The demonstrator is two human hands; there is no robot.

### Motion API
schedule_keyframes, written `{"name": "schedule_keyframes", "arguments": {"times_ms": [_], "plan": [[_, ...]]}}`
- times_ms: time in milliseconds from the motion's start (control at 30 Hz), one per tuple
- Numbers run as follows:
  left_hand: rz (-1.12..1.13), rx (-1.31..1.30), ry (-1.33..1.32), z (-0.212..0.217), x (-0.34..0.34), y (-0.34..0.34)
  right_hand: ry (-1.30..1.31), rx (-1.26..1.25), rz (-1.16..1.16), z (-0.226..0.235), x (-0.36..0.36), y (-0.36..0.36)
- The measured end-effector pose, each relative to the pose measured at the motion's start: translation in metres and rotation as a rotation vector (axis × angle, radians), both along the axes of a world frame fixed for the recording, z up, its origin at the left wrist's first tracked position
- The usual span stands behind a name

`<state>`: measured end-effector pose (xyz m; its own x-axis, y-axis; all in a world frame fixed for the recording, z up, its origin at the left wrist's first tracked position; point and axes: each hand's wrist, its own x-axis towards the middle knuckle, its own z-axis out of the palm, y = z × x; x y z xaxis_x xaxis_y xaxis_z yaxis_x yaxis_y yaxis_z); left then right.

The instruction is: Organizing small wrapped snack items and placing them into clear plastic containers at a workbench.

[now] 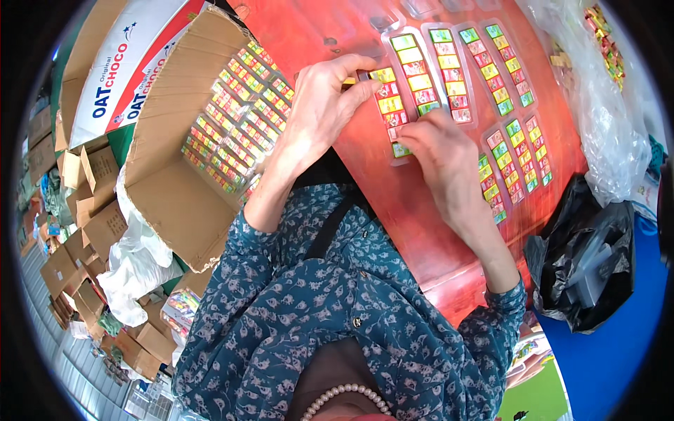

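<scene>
On the red table (435, 252) lies a long clear plastic tray (401, 160) filled with a row of small yellow, red and green wrapped pieces (387, 90). At its far end my left hand (324, 102) is closed, thumb and forefinger pinching a small yellow-and-dark piece (349, 82). My right hand (446, 158) is over the tray's near end, its fingers curled together by a green piece; what they grip, if anything, is hidden. To the right are several more filled trays (449, 74), in two rows.
An open cardboard carton (165, 126) at left holds many filled trays (239, 119). A clear plastic bag (597, 119) with colourful packets lies on the right, above a black plastic bag (551, 249). Boxes (105, 210) and a white bag (137, 270) crowd the far left.
</scene>
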<state>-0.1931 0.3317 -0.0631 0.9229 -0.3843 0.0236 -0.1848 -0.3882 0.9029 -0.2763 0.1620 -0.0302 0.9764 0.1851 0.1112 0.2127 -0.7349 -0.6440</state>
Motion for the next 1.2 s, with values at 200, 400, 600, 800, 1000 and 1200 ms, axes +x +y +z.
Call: {"name": "schedule_keyframes", "arguments": {"times_ms": [200,400,600,800,1000,1200], "plan": [[0.041,-0.707,0.747,0.002,0.008,0.019,0.347,0.626,-0.235,0.024,0.035,-0.001],[-0.023,-1.105,1.106,0.004,0.011,0.032,0.091,0.367,-0.182,0.003,0.070,0.002],[0.068,-1.277,1.194,0.021,0.000,0.036,0.040,0.332,-0.134,-0.005,0.074,0.010],[0.052,-1.199,1.093,0.017,-0.002,0.039,-0.002,0.280,-0.113,-0.001,0.076,0.010],[0.153,-0.916,0.866,0.016,-0.002,0.040,-0.028,0.343,-0.049,-0.006,0.077,0.008],[0.131,-0.959,0.931,0.014,0.000,0.035,0.362,0.856,-0.141,0.010,0.074,-0.001]]}}
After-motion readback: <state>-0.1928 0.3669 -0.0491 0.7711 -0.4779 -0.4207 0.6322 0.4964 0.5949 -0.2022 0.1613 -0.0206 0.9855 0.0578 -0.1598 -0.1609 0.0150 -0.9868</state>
